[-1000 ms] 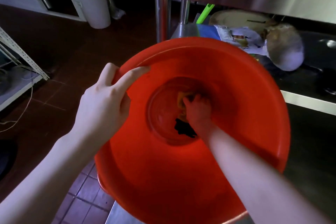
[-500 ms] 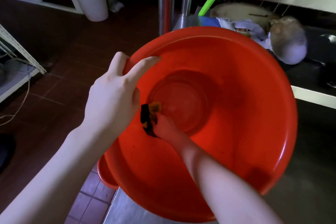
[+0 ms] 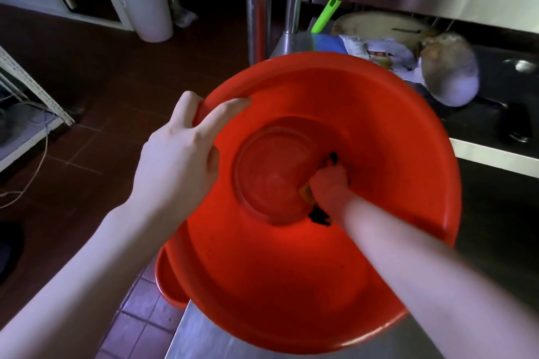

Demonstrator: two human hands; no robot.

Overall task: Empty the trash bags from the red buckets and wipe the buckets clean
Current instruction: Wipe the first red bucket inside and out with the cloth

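Note:
A large red bucket (image 3: 379, 114) is tilted toward me, its inside in full view. My left hand (image 3: 178, 151) grips its left rim, thumb inside and fingers wrapped over the edge. My right hand (image 3: 329, 186) reaches deep inside and holds a dark and yellow cloth (image 3: 319, 217) against the lower right wall, at the edge of the round bottom. Most of the cloth is hidden under the hand. A second red bucket (image 3: 166, 283) shows partly beneath the first one, at lower left.
The bucket hangs over a steel table corner (image 3: 198, 335). Behind it a steel shelf (image 3: 495, 154) carries a metal bowl (image 3: 449, 73), papers and a green handle (image 3: 323, 16). A white bin (image 3: 145, 3) stands on the brown tile floor at upper left. A white rack (image 3: 32, 87) is at left.
My right hand has swept the cloth from the bucket's left wall across to the right side of the bottom. My left hand keeps its grip on the rim.

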